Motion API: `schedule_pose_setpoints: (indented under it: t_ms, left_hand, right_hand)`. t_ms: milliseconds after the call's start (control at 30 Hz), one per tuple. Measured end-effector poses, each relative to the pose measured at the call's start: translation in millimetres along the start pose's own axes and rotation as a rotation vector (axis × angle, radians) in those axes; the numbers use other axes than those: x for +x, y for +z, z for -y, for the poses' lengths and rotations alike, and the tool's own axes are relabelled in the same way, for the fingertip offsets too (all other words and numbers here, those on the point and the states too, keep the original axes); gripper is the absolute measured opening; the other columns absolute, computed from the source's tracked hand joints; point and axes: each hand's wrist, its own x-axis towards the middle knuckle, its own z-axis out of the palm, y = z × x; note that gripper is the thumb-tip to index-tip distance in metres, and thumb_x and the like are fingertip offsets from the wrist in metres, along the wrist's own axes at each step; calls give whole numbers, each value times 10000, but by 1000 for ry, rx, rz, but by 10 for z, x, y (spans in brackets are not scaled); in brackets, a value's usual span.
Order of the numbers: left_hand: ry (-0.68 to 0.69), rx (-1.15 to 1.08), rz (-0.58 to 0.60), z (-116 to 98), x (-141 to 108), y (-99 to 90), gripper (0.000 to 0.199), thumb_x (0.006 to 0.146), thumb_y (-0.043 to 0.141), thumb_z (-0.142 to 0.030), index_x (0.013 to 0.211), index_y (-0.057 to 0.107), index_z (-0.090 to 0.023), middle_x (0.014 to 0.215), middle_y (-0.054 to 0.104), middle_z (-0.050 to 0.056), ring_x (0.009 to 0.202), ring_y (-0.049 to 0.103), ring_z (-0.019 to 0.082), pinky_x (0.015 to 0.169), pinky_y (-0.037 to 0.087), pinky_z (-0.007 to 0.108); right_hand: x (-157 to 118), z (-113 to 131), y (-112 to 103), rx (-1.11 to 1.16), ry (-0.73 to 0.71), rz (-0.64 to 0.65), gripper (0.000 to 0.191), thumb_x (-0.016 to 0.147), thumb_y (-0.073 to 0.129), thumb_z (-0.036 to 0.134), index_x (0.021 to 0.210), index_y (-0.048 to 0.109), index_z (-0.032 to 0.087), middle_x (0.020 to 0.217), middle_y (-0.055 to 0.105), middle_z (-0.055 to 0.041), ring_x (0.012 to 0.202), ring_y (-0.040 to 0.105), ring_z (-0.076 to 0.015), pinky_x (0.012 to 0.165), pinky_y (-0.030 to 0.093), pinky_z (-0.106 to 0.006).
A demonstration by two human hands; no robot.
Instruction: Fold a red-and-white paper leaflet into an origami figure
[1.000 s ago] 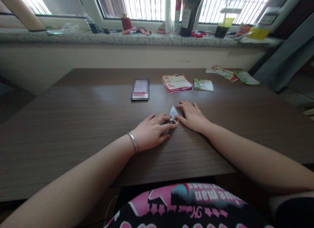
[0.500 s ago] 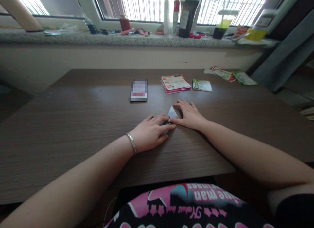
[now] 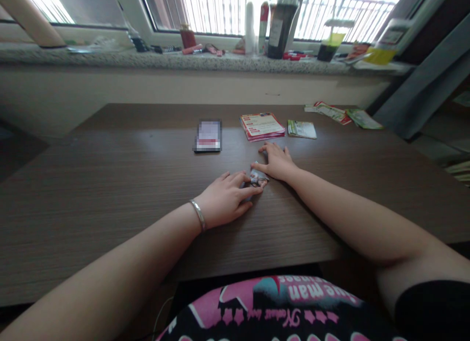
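A small piece of folded printed paper [image 3: 260,179] lies on the brown table in front of me, pale at its upper part and patterned below. My left hand [image 3: 227,198], with a silver bangle at the wrist, rests on the paper's left side, fingers stretched out and covering part of it. From the upper right, my right hand [image 3: 277,160] touches the paper's top edge with its thumb. Its other fingers are spread on the table beyond the paper.
Behind the hands lie a phone-like device with a blurred screen [image 3: 208,136], a stack of printed cards [image 3: 262,126] and a smaller card stack [image 3: 301,129]. More colourful papers [image 3: 332,112] are at the back right. Bottles, including a dark one [image 3: 282,27], stand on the granite windowsill [image 3: 110,59].
My right hand has moved up and left along the paper. The paper's pale pointed top is now lower, and more of its printed part shows. My left hand stays in place.
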Motion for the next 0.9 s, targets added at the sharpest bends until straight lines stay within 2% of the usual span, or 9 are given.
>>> schedule_pose_setpoints:
  t_ms: [200, 400, 500, 600, 700, 800, 900]
  left_hand:
    - [10, 12, 3, -28, 3, -26, 414, 923, 488, -328, 1335, 519, -305, 1294, 514, 95, 1232, 474, 290, 1042, 386, 495]
    - [8, 0, 16, -25, -3, -34, 433, 912, 496, -321, 1342, 503, -270, 1323, 506, 96, 1262, 456, 300, 1062, 369, 503]
    - [-1, -18, 24, -15, -4, -45, 422, 905, 506, -316, 1322, 511, -252, 1346, 497, 88, 1259, 465, 288, 1079, 359, 492]
    - [-4, -15, 24, -7, -9, -49, 412, 904, 507, -308, 1311, 514, -244, 1342, 506, 85, 1249, 479, 277, 1078, 368, 473]
    - [-9, 7, 15, -6, -23, -42, 416, 912, 494, -320, 1315, 507, -219, 1333, 520, 89, 1219, 503, 267, 1073, 374, 462]
    - [-5, 38, -1, -8, -37, -29, 420, 917, 485, -327, 1318, 503, -205, 1330, 525, 98, 1215, 505, 269, 1056, 389, 465]
    - [0, 51, -14, -10, -41, -22, 414, 919, 481, -319, 1322, 505, -228, 1339, 521, 97, 1224, 501, 274, 1034, 408, 471]
  right_hand:
    - [86, 45, 2, -8, 24, -85, 479, 773, 608, 560, 1075, 559, 192, 1223, 570, -131, 1226, 466, -330, 1059, 276, -586]
    - [119, 51, 35, -29, 51, -151, 459, 760, 619, 572, 1015, 575, 193, 1125, 606, -124, 1110, 523, -323, 971, 370, -485]
    - [122, 48, 51, -45, 11, -176, 433, 787, 602, 554, 1003, 588, 179, 1094, 621, -124, 1075, 543, -310, 937, 403, -436]
    - [125, 37, 63, -54, -41, -174, 402, 867, 513, 507, 1051, 596, 160, 1128, 621, -136, 1098, 544, -310, 953, 403, -433]
    - [103, 13, 56, -32, -101, -119, 456, 910, 441, 477, 1185, 561, 134, 1236, 593, -152, 1191, 507, -312, 1016, 371, -455]
    - [7, -18, 15, -22, -160, -40, 647, 864, 503, 512, 1358, 433, 100, 1392, 490, -171, 1286, 440, -322, 1083, 319, -484]
    - [-160, -38, -43, -42, -200, 35, 843, 785, 586, 575, 1430, 344, 88, 1482, 390, -175, 1384, 326, -333, 1143, 245, -493]
